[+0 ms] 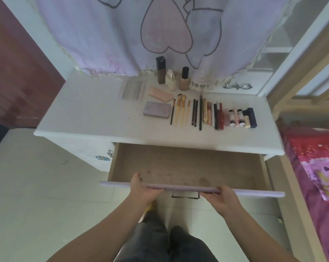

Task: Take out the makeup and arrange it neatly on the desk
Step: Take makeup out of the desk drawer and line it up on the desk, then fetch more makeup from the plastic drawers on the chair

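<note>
Both hands held the front edge of the open drawer while the makeup lay arranged on the white table beyond.

The left hand (143, 190) and the right hand (221, 198) each curled their grip around the pale lilac front panel of the brown wooden drawer (192, 189), one on either side of its metal handle (185, 195). The makeup sat well apart from both hands, up on the white table (84, 114): a row of wooden-handled brushes (180, 110), dark pencils (196, 113), and small tubes and lipsticks (237, 118) lay side by side; a grey rectangular palette (157, 111) and a peach palette (160, 93) lay to their left. A tall brown foundation bottle (161, 69) and a beige round bottle with a black cap (184, 78) stood upright behind them.
</note>
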The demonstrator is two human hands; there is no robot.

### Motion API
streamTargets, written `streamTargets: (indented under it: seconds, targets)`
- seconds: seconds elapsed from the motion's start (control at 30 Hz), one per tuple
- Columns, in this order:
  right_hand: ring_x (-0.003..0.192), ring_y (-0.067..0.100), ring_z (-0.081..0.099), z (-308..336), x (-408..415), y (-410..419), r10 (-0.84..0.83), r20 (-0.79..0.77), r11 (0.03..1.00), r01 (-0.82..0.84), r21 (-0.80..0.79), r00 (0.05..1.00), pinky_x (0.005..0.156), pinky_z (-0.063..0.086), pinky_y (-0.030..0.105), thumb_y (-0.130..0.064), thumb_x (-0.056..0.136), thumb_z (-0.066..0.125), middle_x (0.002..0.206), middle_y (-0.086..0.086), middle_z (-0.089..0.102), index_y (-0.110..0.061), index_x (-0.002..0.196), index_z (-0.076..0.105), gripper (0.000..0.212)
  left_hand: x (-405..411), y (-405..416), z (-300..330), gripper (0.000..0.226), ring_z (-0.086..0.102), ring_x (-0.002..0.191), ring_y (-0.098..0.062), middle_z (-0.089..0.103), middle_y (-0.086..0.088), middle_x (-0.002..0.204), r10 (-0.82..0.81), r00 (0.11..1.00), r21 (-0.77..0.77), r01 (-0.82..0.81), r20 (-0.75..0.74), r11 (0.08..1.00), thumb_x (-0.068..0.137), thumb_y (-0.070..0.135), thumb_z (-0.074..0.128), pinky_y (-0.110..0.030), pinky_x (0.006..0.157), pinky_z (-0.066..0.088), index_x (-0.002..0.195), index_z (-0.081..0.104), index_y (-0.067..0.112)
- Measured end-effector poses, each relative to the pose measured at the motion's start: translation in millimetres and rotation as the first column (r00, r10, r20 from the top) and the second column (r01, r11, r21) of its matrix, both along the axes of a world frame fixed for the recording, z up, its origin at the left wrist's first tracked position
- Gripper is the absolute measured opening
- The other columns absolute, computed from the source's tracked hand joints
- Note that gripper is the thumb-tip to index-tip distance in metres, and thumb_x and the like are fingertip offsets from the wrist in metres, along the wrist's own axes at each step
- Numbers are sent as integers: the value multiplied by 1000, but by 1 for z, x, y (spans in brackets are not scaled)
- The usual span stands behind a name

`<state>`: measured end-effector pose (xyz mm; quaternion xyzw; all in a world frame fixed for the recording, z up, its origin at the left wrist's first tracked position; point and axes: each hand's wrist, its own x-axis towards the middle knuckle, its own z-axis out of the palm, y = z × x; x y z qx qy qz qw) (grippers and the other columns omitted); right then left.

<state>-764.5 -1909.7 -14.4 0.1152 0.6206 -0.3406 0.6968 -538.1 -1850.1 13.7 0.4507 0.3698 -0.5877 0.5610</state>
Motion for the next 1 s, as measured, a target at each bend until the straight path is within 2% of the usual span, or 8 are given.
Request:
streamTargets:
  seconds: [0.43,0.5,0.53,0.6,0.8,0.9,0.97,1.0]
  targets:
    - [138,50,16,16,22,-63,-51,21,998,51,-37,998,114,17,58,1,94,28,150,29,15,7,144,11,53,26,-68,9,85,-2,143,-44,-8,-20,157,10,998,-105,-5,54,994,94,40,50,-55,116,10,150,-9,16]
    - [120,49,38,17,26,-72,-58,53,998,60,-35,997,114,19,57,4,92,29,131,33,32,8,126,35,35,31,-82,11,86,-1,143,-43,-8,-21,157,-9,999,-121,15,50,993,93,40,50,-54,117,11,150,-9,13]
    - [97,42,47,15,28,-79,-93,119,994,99,-49,989,115,19,56,7,88,29,108,30,40,2,100,43,19,34,-88,12,87,0,144,-43,-6,-22,156,-22,999,-139,27,34,990,93,41,50,-53,117,12,150,-9,10]
    - [68,26,35,11,30,-95,-151,194,981,172,-94,969,115,18,57,11,77,29,76,15,33,-13,71,30,25,38,-99,17,87,5,144,-41,-2,-23,156,-55,998,-177,56,12,983,94,43,47,-50,117,13,149,-7,3]
    - [87,15,35,7,27,-116,-107,294,980,150,-128,950,82,42,58,-1,92,31,87,12,40,-15,78,34,20,49,-117,21,85,19,141,-40,11,-25,154,-126,992,-222,122,-4,967,92,45,50,-48,113,21,149,3,2]
    - [70,21,40,12,26,-112,17,239,989,19,-149,971,85,43,40,-5,93,34,77,11,40,-15,74,34,22,57,-118,16,92,16,142,-41,7,-27,154,-257,966,-200,256,21,946,90,43,53,-47,115,21,149,-2,0]
    - [81,31,56,26,23,-108,330,3,927,-323,-192,944,79,47,44,-9,96,38,82,17,53,-9,77,46,20,56,-117,20,80,23,140,-40,13,-28,153,-443,890,-121,454,105,883,95,35,49,-44,113,26,148,3,-5]
    - [93,35,59,36,20,-107,511,-153,829,-532,-175,846,83,48,45,-11,97,40,94,20,59,-3,86,54,19,54,-116,24,70,32,136,-39,23,-29,149,-575,803,-77,590,159,804,98,30,45,-43,109,30,146,10,-6]
